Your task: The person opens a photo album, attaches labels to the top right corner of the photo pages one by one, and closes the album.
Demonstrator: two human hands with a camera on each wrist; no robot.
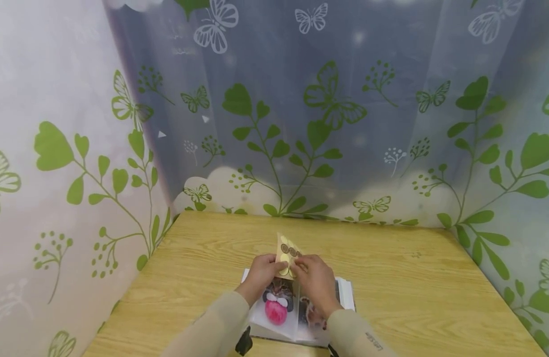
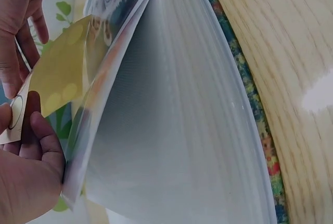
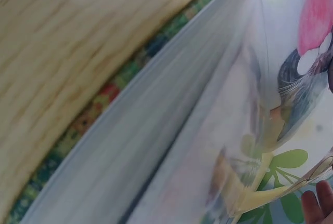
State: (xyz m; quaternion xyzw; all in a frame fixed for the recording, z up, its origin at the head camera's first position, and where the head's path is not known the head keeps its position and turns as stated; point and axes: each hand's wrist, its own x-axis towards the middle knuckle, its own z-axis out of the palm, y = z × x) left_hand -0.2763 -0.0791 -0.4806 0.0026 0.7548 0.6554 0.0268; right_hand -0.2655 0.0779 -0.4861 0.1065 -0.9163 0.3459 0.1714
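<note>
A sheet of round stickers (image 1: 285, 248), cream-gold with some brown circles, is raised over an open photo album (image 1: 263, 325). My left hand (image 1: 262, 272) pinches its lower left part, thumb in front. At the sheet's right edge, my right hand (image 1: 318, 282) pinches with thumb and forefinger; whether it has one sticker or only the sheet cannot be told. The album's left page bears a cat picture (image 1: 280, 292) with a pink ball shape; the right page is partly behind my right hand. In the left wrist view the sheet (image 2: 62, 63) bends beside the album's clear-sleeved pages (image 2: 171, 115).
Under the album lies a light wood-grain table (image 1: 403, 287). A curtain (image 1: 274, 99) printed with green leaves and butterflies stands behind it and along both sides. The album's patterned cover edge (image 2: 260, 125) shows below the pages.
</note>
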